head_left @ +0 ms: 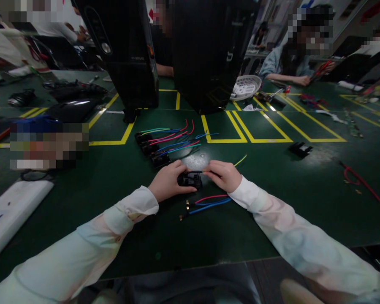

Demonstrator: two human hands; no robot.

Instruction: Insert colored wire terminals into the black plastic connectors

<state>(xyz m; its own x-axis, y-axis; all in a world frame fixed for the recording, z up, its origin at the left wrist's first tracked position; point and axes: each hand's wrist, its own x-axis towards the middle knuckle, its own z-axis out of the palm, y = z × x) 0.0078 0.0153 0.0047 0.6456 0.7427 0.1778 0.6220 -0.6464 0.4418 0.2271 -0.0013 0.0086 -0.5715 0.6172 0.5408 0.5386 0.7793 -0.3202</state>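
A black plastic housing [194, 180] sits just below the middle of the frame, held above the green tabletop [126, 249] by the left hand [169, 179], whose thumb runs along its lower edge and whose fingers grip its left end and upper edge. The housing's long axis runs nearly level across the frame, left to right, its open, hollow side facing the camera. The right hand [224, 174] has thumb and fingertips pressed together at the housing's right end, pinching a yellow-green wire [240, 161]; the wire's free end emerges beyond the knuckles and points to the upper right. Just below the hands, loose red and blue wires [210, 206] lie with brass terminals [187, 205] at their left ends, their length rising slightly rightward until the right hand and cuff hide it. Above and left of the hands, wired black housings [150, 147] form a slanting row, their coloured leads [177, 141] pointing right. At centre right, another black housing [300, 149] lies apart, its long axis tipping down to the right.
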